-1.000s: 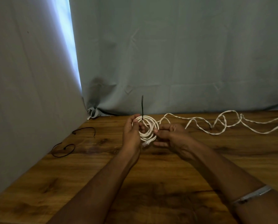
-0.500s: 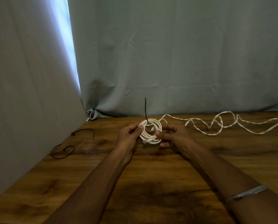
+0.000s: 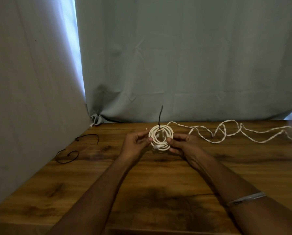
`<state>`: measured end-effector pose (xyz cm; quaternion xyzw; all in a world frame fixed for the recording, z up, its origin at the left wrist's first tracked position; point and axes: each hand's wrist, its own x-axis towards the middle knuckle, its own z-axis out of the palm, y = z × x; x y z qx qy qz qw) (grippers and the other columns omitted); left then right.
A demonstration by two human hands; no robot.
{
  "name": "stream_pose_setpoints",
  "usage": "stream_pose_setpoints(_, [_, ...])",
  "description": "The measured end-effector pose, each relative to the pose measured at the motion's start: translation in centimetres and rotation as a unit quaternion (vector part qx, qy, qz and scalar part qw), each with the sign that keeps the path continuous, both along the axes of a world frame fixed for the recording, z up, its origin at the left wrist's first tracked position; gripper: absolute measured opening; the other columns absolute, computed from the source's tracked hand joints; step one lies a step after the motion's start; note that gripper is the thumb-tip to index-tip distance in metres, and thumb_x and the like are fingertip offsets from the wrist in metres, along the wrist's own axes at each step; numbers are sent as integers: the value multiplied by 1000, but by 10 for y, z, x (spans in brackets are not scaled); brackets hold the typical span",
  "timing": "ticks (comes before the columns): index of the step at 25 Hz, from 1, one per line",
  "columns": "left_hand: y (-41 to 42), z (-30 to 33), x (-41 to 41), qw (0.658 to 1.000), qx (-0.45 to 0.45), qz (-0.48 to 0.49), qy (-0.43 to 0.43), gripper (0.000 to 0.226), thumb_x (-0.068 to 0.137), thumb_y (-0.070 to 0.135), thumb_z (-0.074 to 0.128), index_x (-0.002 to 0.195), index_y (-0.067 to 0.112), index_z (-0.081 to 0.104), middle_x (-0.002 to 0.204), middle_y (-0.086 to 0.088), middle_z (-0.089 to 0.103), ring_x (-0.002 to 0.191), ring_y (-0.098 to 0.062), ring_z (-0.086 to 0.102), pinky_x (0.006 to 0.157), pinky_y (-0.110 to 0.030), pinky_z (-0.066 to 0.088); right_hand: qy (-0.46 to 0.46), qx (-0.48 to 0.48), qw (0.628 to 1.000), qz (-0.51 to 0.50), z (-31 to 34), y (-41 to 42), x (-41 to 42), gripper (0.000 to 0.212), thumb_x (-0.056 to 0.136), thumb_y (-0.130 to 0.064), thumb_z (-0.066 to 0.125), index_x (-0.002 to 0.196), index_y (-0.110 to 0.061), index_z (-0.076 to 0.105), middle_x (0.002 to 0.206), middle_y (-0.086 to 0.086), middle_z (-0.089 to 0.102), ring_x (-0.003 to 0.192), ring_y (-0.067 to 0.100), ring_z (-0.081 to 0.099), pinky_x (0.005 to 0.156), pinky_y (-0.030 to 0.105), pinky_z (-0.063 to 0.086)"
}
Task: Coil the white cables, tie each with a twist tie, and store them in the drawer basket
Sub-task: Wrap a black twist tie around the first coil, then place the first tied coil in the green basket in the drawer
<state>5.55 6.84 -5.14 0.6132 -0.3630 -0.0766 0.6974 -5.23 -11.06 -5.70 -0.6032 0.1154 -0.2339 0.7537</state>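
Note:
A coiled white cable point(image 3: 165, 133) stands upright between my hands above the wooden table point(image 3: 142, 192). My left hand point(image 3: 133, 145) pinches the coil's left side and my right hand point(image 3: 186, 145) grips its lower right. A black twist tie point(image 3: 160, 116) sticks straight up from the top of the coil. A second white cable point(image 3: 235, 131), loose and wavy, trails across the table to the right edge. No drawer basket is in view.
Two more black twist ties point(image 3: 67, 156) point(image 3: 87, 137) lie curled on the table at the left, near a grey cloth wall point(image 3: 31, 99). A grey curtain point(image 3: 192, 56) hangs behind the table's far edge.
The coil has turned from tilted to face-on and shifted slightly right. My fingers have moved to its outer sides, and the twist tie stays upright on top.

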Motion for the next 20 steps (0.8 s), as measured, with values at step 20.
stream_pose_setpoints(20, [-36,43,-249,989,1,-146,28,33,80,6,83,112,3,76,83,-3,81,63,-9,73,65,-17,61,22,-104,977,-183,69,5,-315,25,87,-15,80,111,-9,77,91,4,78,76,10,72,69,23,62])
